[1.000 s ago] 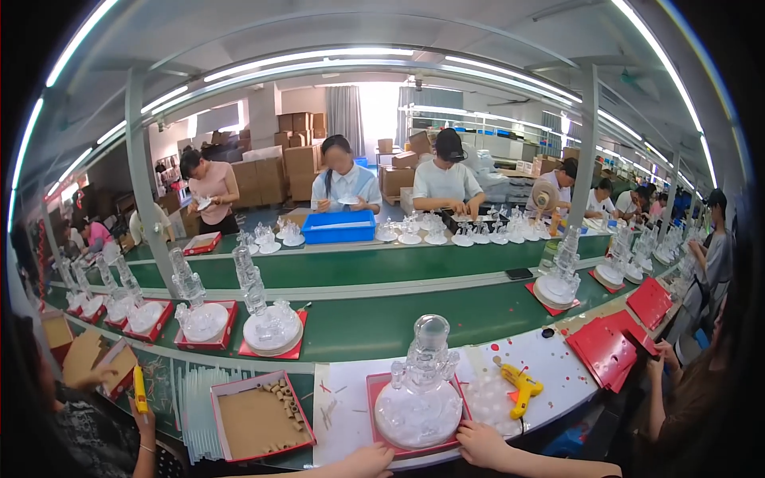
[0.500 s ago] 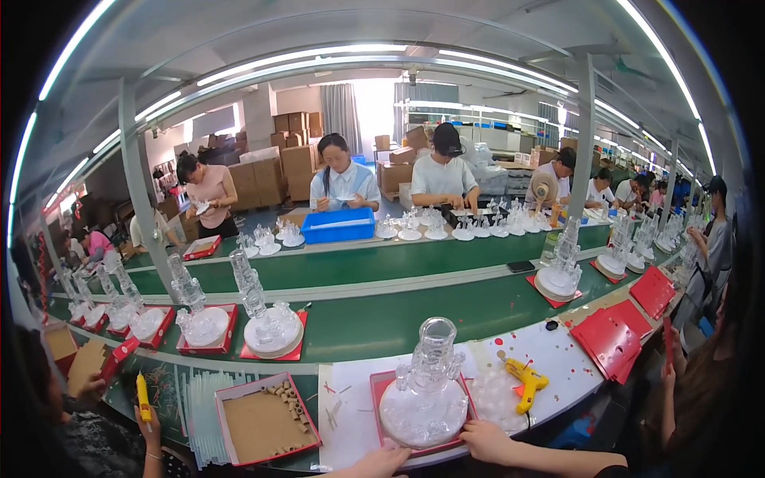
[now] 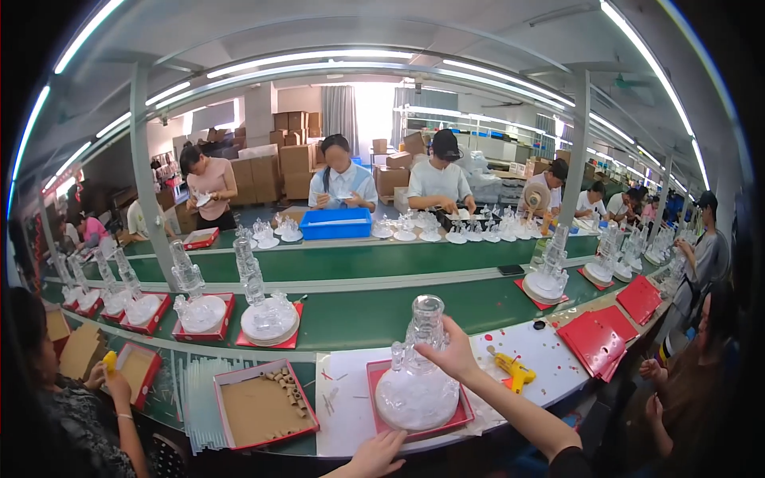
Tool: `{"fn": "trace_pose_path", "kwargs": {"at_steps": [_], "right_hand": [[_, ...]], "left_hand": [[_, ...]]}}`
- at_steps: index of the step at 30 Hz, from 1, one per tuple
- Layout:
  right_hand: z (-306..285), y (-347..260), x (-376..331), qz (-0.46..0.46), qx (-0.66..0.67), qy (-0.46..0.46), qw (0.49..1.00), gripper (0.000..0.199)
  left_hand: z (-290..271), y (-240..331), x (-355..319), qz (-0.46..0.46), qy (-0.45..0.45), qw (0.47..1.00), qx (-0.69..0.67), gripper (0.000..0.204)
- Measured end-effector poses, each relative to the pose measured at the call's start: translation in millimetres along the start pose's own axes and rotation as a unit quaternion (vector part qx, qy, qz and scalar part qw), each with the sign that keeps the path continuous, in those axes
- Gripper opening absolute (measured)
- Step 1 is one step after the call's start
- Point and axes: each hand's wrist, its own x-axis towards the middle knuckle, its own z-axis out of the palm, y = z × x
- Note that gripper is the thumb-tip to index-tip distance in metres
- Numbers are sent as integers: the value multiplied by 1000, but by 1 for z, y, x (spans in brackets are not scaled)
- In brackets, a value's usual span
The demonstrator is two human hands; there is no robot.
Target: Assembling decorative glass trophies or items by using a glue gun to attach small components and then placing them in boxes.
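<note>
A clear plastic tower model (image 3: 418,394) on a round white base stands upright in a shallow red box lid (image 3: 464,413) in front of me. My right hand (image 3: 453,350) is up at the tower's right side, thumb and fingers apart; whether it touches the clear plastic cannot be made out. Low at the lid's front edge lies my left hand (image 3: 379,452), its fingers stretched out beside the rim. A yellow glue gun (image 3: 515,372) lies on the white sheet to the right.
To the left are a tray (image 3: 263,405) of short cardboard tubes and a bundle of clear sticks (image 3: 203,402). More towers (image 3: 271,320) line the green conveyor (image 3: 358,315). Red sheets (image 3: 598,338) lie to the right. Co-workers sit nearby on both sides and across.
My right hand has risen from the lid's front right corner to the tower's upper part. My left hand stays near the front edge. The co-worker at left has raised a yellow tool.
</note>
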Motion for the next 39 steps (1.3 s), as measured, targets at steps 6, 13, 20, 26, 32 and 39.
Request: {"fn": "trace_pose_path", "kwargs": {"at_steps": [6,13,20,26,32,39], "right_hand": [[-19,-14,-25,-19,-67,-32,997,43],[-46,-121,-64,-114,35,-72,990,54],[-49,-108,-80,-142,165,-190,957,83],[-63,-111,-122,-51,344,-238,907,66],[-22,-100,-125,-343,670,-381,536,42],[-81,-134,-124,-173,382,-254,872,48]], "left_hand": [[26,-13,-41,-180,311,888,-289,54],[59,-2,-76,-260,275,436,-816,59],[64,-3,-75,-256,208,408,-851,72],[46,-5,-57,-234,176,410,-864,75],[25,-6,-18,-205,125,407,-881,77],[3,3,-3,-176,120,374,-903,80]]}}
